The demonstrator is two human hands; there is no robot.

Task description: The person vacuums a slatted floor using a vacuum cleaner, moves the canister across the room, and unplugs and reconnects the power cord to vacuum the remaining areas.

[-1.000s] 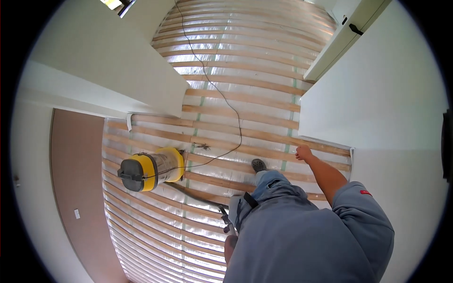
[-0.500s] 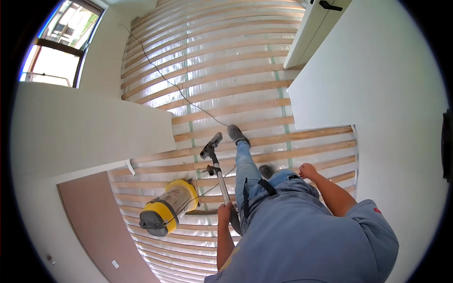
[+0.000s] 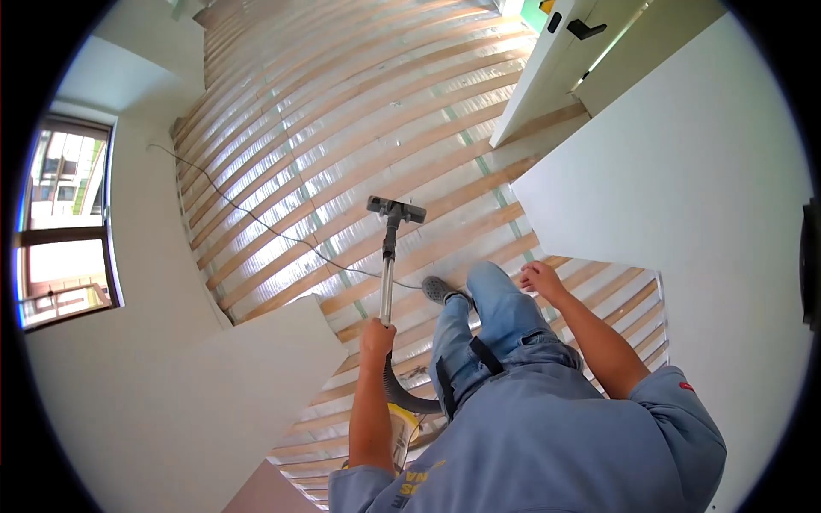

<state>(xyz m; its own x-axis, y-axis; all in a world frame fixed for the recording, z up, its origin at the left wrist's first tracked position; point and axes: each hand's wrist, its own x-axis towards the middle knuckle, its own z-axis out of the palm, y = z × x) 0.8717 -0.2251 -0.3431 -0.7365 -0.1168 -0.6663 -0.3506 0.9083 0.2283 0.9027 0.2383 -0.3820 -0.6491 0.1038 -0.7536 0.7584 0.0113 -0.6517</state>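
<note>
My left hand (image 3: 376,335) is wrapped around the handle end of a vacuum cleaner wand (image 3: 386,289). The wand's metal tube points forward to a dark floor nozzle (image 3: 397,209) above or on the slatted floor; contact is hard to make out. A ribbed black hose (image 3: 400,390) curves back from my grip toward the yellow vacuum cleaner (image 3: 402,423), which is mostly hidden behind my left arm and body. My right hand (image 3: 539,279) hangs by my right thigh, fingers loosely curled and apart, with nothing visible in it.
Wooden battens (image 3: 445,184) run across a shiny foil floor covering (image 3: 299,201). A thin cable (image 3: 265,224) trails from the left wall toward my shoe (image 3: 438,291). White walls jut in on both sides, and an open door (image 3: 547,77) stands at the upper right.
I have stepped forward, and the view has turned. The wand and nozzle have swung forward with my left hand. The yellow vacuum cleaner, plainly visible before, is now mostly behind my arm.
</note>
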